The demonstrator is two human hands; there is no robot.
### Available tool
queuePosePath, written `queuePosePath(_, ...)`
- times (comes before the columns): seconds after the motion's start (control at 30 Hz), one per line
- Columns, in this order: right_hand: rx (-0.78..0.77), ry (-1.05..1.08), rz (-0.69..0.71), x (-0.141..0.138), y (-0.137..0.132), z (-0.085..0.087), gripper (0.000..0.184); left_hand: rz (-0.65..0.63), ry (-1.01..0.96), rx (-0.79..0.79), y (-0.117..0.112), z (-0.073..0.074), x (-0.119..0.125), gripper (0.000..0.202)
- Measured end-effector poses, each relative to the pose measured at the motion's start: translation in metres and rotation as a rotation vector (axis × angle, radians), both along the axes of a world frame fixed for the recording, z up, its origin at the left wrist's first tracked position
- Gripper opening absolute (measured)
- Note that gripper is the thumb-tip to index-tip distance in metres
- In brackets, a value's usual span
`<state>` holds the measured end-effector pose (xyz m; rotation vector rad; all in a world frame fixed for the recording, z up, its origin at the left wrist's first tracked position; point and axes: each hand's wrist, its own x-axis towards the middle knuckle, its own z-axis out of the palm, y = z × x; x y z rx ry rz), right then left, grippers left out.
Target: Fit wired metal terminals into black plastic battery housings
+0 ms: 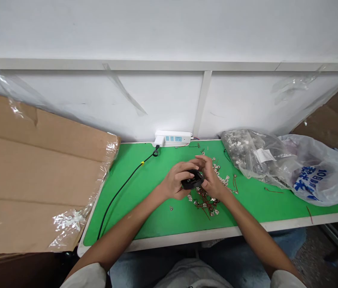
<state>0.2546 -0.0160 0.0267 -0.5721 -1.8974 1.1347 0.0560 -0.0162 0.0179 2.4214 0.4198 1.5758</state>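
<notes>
Between my two hands is a small black plastic housing [192, 181], hollow on the side that faces me. My left hand [177, 181] is closed round its left side, with fingers over the top edge. My right hand [212, 178] grips the right side, its thumb near the lower right corner. What lies inside the housing is too small to make out. Just below and to the right, a loose pile of small metal parts with reddish-brown wires [206, 202] is spread on the green table mat [145, 200]. One small metal piece [171, 208] lies apart, left of the pile.
A white power strip [173, 138] with a plugged-in adapter stands against the wall; its black cable [121, 190] runs down the mat's left side. Clear bags of metal parts [243, 152] and a white plastic bag [321, 176] lie right. Taped cardboard [43, 172] rises at left.
</notes>
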Motion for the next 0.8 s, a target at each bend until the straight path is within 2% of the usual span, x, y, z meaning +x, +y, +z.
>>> queuePosePath(0.1, -0.039, -0.060, -0.002, -0.001, -0.003, 0.001, 0.096, -0.022, 0.016, 0.012, -0.001, -0.001, 0.000, 0.050)
queuePosePath(0.3, 0.027, -0.110, -0.102, -0.005, -0.009, -0.013, 0.091, -0.095, -0.071, -0.240, -0.004, -0.012, 0.006, 0.065)
queuePosePath(0.4, 0.053, -0.114, -0.125, -0.003, -0.010, -0.017, 0.088, -0.125, -0.077, -0.287, -0.005, -0.012, 0.006, 0.060)
queuePosePath(0.5, 0.082, -0.091, -0.130, -0.002, -0.011, -0.017, 0.092, -0.103, -0.054, -0.311, -0.007, -0.009, 0.005, 0.055)
queuePosePath(0.67, 0.120, -0.118, -0.148, -0.001, -0.010, -0.019, 0.100, -0.112, -0.034, -0.319, -0.008, -0.008, 0.005, 0.055)
queuePosePath(0.8, 0.111, -0.127, -0.166, 0.000, -0.010, -0.023, 0.099, -0.138, -0.024, -0.311, -0.008, -0.007, 0.004, 0.055)
